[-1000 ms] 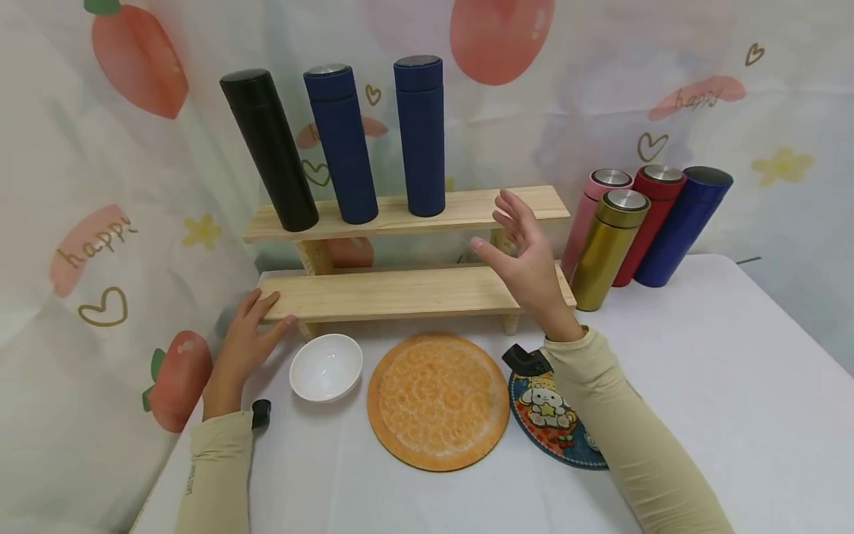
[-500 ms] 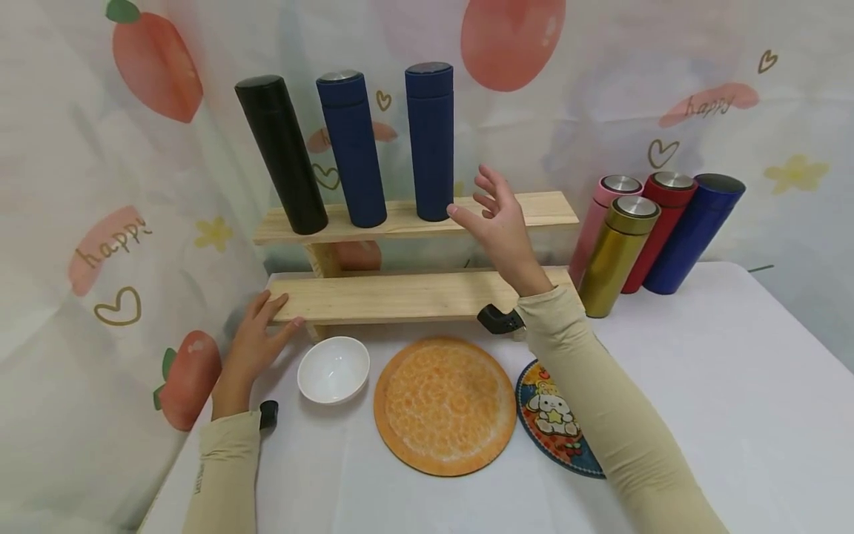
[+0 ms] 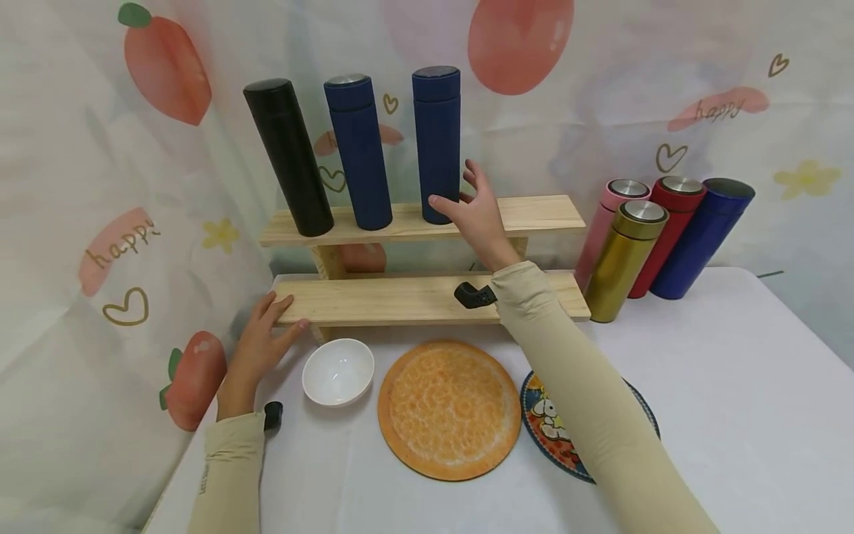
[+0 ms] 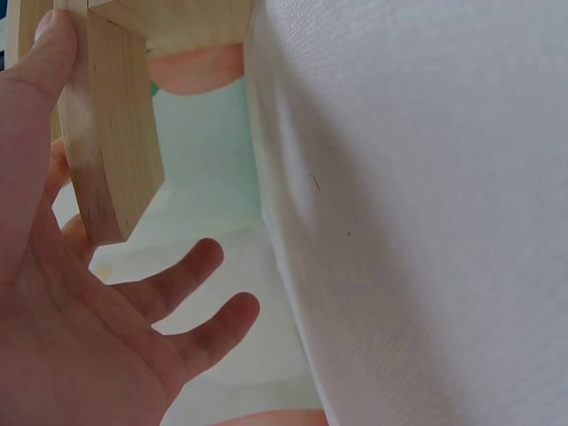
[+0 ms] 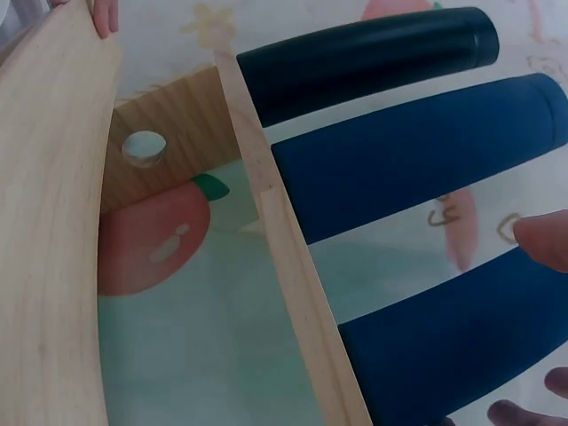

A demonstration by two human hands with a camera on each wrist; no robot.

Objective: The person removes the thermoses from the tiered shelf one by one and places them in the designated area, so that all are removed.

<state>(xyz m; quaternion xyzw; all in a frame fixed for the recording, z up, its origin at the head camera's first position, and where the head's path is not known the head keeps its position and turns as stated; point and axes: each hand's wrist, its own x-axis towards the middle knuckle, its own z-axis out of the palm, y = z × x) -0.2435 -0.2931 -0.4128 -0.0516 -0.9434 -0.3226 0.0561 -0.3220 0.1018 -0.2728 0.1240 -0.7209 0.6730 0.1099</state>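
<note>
My left hand (image 3: 256,348) holds the left end of the lower board of a two-tier wooden shelf (image 3: 400,297). In the left wrist view the thumb lies on one side of the board end (image 4: 106,133), with fingers behind it and two fingers extended free. My right hand (image 3: 477,222) is spread around the lower part of the rightmost dark blue thermos (image 3: 438,141) on the upper tier. Its thumb (image 5: 546,240) overlaps the thermos edge in the right wrist view, fingers on the other side. Left of it stand another dark blue thermos (image 3: 360,156) and a black thermos (image 3: 293,163).
Pink (image 3: 603,230), gold (image 3: 623,263), red (image 3: 667,230) and shiny blue (image 3: 703,237) thermoses stand right of the shelf. In front lie a white bowl (image 3: 338,373), a round orange mat (image 3: 450,411) and a cartoon mat (image 3: 550,426), partly under the right forearm.
My right hand has moved left from over the shelf's right part to the rightmost dark blue thermos. The left hand has stayed on the shelf end; the head view has shifted slightly.
</note>
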